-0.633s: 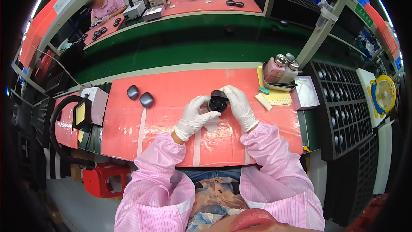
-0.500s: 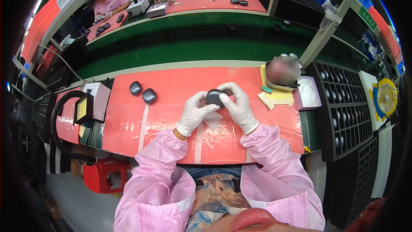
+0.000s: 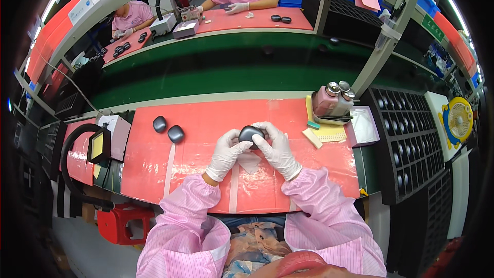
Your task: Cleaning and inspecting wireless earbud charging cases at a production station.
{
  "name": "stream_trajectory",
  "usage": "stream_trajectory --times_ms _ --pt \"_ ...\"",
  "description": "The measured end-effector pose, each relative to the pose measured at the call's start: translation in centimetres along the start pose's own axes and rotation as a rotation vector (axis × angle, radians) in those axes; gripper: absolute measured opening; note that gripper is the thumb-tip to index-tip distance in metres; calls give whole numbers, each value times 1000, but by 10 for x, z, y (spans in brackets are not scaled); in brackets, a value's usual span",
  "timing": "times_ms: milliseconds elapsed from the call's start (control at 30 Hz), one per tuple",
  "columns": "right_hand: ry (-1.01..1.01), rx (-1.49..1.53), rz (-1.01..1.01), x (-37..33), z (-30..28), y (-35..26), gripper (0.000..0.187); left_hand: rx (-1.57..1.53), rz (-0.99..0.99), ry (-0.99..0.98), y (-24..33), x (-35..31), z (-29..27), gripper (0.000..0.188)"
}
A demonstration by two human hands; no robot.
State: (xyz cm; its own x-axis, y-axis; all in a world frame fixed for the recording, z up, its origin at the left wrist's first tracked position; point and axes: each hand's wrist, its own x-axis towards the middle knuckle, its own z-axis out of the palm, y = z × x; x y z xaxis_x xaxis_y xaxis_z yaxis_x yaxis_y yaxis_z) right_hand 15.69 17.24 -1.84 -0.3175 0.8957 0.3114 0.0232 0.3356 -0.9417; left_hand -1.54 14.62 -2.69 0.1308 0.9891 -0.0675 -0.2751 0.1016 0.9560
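Both of my gloved hands hold one small dark, glossy, rounded case (image 3: pixel 250 134) above the pink mat. My left hand (image 3: pixel 225 155) pinches its left side between thumb and fingers. On the right side, my right hand (image 3: pixel 278 152) grips it with the thumb across its near face and the fingers behind. A white cloth or wipe (image 3: pixel 250 162) is just below the case, between my wrists; whether a hand touches it is unclear. Two similar dark cases, one farther left (image 3: pixel 160 124) and one nearer (image 3: pixel 176 134), rest on the mat to the left.
Pump-top bottles (image 3: pixel 333 100) stand in a holder at back right, beside a yellow sponge sheet (image 3: pixel 329 135) and a lidless box (image 3: pixel 363 126). A black compartment tray (image 3: pixel 411 139) with several cases lies right. A hose-fitted device (image 3: pixel 114 135) stands left. Two co-workers sit across the green belt (image 3: pixel 206 64).
The head view has tilted, so the whole bench sits lower in the picture. The case has turned a little in my hands, showing more of its rounded face. Both hands keep their hold.
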Motion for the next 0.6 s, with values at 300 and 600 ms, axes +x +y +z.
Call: stream_trajectory --times_ms 300,600 --pt "-19 343 220 -1 -1 8 30 34 44 -18 3 -1 5 41" --pt "5 -45 35 2 -6 1 30 42 -18 -2 -3 3 3 33"
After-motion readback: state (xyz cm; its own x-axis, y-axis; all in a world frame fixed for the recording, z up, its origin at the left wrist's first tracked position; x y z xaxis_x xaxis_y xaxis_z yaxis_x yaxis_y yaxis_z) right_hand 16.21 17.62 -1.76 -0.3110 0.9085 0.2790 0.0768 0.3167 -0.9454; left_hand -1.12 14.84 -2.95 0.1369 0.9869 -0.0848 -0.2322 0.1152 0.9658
